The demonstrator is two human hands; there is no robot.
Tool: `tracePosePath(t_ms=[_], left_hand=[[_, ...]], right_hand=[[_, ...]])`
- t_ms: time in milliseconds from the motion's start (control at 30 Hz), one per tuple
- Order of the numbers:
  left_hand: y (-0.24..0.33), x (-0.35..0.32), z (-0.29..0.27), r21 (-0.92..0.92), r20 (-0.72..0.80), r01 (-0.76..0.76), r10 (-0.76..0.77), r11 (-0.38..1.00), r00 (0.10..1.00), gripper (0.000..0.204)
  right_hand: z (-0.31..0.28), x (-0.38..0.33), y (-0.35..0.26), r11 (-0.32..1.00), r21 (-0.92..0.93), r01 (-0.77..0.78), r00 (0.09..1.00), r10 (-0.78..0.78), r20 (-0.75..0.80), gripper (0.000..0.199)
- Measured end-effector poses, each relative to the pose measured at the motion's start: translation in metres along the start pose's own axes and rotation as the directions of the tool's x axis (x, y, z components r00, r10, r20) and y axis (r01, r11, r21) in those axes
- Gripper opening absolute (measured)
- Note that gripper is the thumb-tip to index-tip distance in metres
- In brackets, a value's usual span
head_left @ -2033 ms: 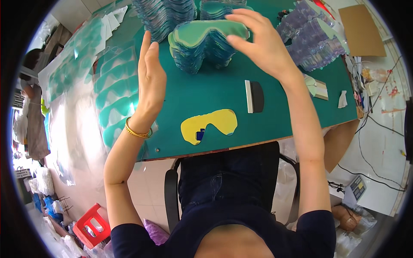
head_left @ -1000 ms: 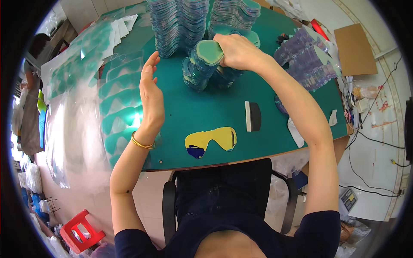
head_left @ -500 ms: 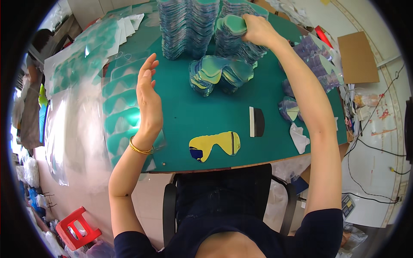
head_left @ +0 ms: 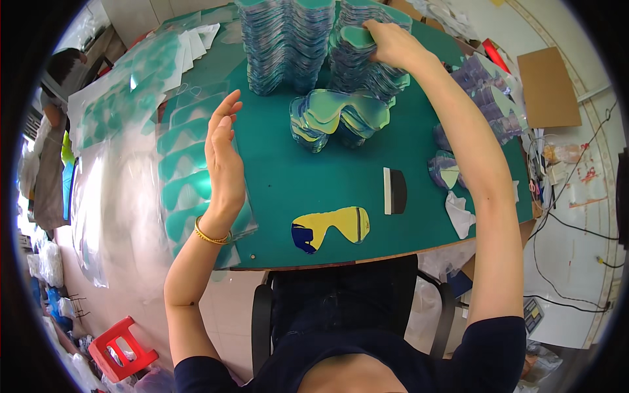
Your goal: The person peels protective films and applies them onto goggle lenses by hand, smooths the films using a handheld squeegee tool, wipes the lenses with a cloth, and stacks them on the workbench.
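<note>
My right hand reaches to the far side of the green table, its fingers closed on the right-hand tall stack of goggle lenses. My left hand hangs over the clear plastic sheets with green lens shapes. Its fingers are stretched and nothing is in it. A single yellow mirrored lens with dark blue patches lies flat near the front edge. Behind it sits a shorter lens pile. A black squeegee-like scraper with a white edge lies to the lens's right.
Another tall lens stack stands at the far middle. Purple-tinted lens piles, a small pile and a crumpled white cloth lie right. A brown cardboard sheet is beyond the table. A red stool is at lower left.
The whole view has shifted slightly, so the table things appear a little lower. My right hand stays at the stack, and my left hand keeps nearly the same pose over the sheets.
</note>
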State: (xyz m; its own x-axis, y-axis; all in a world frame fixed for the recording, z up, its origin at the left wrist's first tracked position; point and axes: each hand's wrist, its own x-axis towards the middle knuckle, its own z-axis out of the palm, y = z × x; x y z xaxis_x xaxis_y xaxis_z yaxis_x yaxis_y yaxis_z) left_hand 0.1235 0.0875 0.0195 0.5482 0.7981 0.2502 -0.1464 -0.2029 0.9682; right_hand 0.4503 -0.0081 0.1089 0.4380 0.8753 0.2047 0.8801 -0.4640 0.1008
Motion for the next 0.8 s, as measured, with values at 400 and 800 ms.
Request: tracePosePath(t_ms=[400,800], left_hand=[[0.076,-0.053,-0.062,-0.459,0.097,-0.165,0.234,0.873,0.967,0.044],[0.123,-0.123,-0.034,-0.356,0.812,0.548,-0.039,0.757,0.582,0.041]], right_hand=[[-0.124,-0.184,-0.050,0.702,0.565,0.433,0.852,-0.114,-0.511,0.050],[-0.081,-0.260,-0.076,0.625,0.706,0.332,0.922,-0.058,-0.382,0.051]])
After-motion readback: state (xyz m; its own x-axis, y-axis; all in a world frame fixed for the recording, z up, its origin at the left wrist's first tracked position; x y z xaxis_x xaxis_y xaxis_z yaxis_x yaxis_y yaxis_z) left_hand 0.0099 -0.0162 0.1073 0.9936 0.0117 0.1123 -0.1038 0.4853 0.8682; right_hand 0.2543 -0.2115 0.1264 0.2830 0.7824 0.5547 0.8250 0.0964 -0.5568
